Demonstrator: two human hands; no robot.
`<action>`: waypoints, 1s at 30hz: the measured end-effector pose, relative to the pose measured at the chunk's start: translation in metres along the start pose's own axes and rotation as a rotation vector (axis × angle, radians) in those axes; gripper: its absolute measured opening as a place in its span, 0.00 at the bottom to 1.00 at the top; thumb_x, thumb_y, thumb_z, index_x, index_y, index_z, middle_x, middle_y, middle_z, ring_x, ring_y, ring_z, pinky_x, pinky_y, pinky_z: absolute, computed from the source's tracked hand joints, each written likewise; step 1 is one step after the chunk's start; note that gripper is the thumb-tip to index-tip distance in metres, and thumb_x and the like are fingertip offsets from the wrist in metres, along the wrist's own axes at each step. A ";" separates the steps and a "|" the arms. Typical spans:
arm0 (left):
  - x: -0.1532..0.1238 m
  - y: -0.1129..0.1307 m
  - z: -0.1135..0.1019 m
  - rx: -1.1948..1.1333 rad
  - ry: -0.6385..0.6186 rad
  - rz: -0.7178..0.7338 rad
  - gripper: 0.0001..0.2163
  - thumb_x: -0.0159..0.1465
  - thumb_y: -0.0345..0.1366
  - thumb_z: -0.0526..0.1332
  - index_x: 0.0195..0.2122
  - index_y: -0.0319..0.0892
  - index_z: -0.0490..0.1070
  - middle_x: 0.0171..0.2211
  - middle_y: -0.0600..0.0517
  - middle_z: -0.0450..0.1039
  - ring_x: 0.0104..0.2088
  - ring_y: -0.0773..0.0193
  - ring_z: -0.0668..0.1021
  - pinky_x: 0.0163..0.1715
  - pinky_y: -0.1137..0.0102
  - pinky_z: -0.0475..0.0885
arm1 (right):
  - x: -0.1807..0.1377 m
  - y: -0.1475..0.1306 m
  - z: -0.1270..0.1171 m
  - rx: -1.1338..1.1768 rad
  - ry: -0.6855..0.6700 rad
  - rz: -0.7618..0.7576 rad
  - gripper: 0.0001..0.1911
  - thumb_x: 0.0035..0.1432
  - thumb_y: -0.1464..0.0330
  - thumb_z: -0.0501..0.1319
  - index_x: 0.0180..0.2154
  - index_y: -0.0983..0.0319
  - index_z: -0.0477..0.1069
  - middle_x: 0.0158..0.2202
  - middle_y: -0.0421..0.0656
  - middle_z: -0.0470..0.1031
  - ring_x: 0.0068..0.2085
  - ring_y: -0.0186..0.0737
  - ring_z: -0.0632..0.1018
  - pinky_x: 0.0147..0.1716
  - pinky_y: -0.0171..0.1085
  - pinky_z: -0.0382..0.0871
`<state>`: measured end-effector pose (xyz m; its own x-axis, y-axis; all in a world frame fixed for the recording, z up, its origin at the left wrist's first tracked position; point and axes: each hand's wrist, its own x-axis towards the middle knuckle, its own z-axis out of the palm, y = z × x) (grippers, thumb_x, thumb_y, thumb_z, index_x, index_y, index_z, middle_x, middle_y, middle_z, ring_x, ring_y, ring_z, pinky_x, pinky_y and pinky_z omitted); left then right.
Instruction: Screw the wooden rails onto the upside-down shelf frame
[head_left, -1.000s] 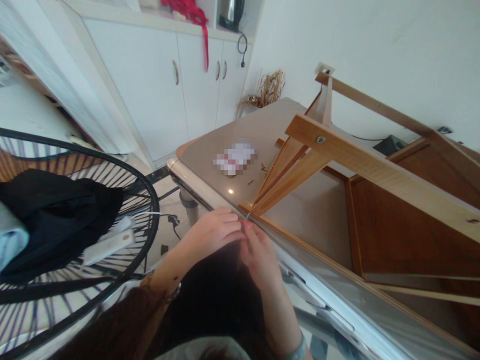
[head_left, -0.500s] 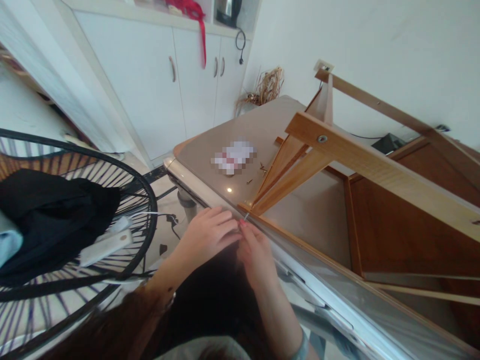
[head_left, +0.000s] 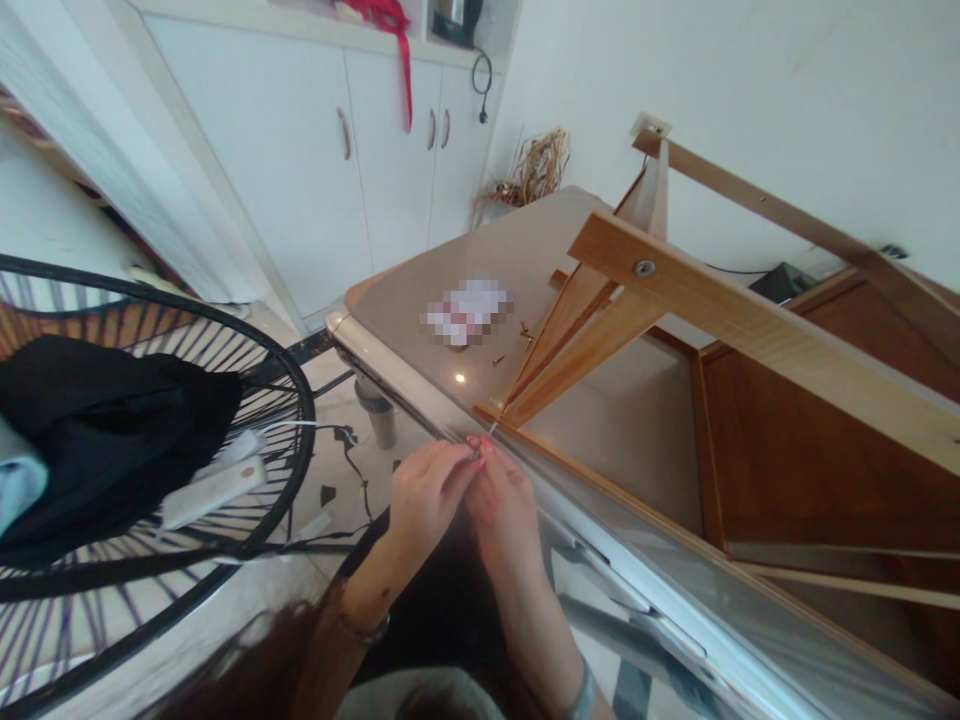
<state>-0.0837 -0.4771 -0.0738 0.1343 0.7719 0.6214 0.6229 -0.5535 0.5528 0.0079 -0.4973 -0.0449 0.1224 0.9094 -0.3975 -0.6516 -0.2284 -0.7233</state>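
My right hand (head_left: 504, 500) is closed, its fingertips pinching a thin silvery metal rod (head_left: 493, 428) at the table's edge. The rod points at the near corner of a wooden furniture frame (head_left: 559, 375), where a slanting piece meets the bottom rail. Right beside it, my left hand (head_left: 429, 490) has thumb and fingers drawn together, touching the right fingertips; what it grips there is too small to make out. Several small brass-coloured screws (head_left: 499, 359) lie on the table (head_left: 420, 300) beyond the frame's corner.
To the left stands a round black corded chair (head_left: 304, 400) holding dark cloth (head_left: 112, 450) and a white power strip (head_left: 217, 490). A blurred white-and-red item (head_left: 469, 310) rests on the table. Behind are white cabinets (head_left: 262, 150) and a dried plant (head_left: 540, 165).
My left hand has drawn back and down from the table edge, and its fingers have closed in against the right. My right hand has barely moved, still at the frame's corner.
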 end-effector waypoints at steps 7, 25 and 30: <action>0.005 -0.020 -0.003 0.067 0.146 0.374 0.10 0.59 0.26 0.63 0.41 0.41 0.73 0.29 0.54 0.77 0.28 0.72 0.73 0.31 0.74 0.67 | -0.002 -0.010 -0.004 -0.015 -0.055 0.083 0.17 0.55 0.59 0.66 0.40 0.66 0.76 0.14 0.27 0.49 0.16 0.21 0.47 0.15 0.26 0.40; -0.001 -0.030 0.000 0.044 0.046 0.394 0.19 0.57 0.25 0.64 0.50 0.45 0.71 0.31 0.55 0.78 0.30 0.72 0.76 0.33 0.75 0.69 | 0.000 -0.026 -0.002 0.122 -0.049 0.275 0.16 0.50 0.61 0.70 0.37 0.64 0.74 0.13 0.26 0.50 0.15 0.19 0.48 0.15 0.24 0.41; 0.000 -0.019 -0.002 -0.055 0.050 0.235 0.13 0.59 0.32 0.64 0.46 0.44 0.71 0.35 0.52 0.78 0.32 0.71 0.77 0.36 0.74 0.71 | 0.001 -0.027 0.000 0.168 -0.047 0.292 0.16 0.51 0.62 0.70 0.38 0.65 0.74 0.14 0.26 0.50 0.15 0.19 0.48 0.15 0.24 0.41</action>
<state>-0.0970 -0.4672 -0.0833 0.2316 0.6043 0.7624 0.5363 -0.7331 0.4182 0.0259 -0.4901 -0.0255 -0.1199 0.8297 -0.5451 -0.7686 -0.4252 -0.4781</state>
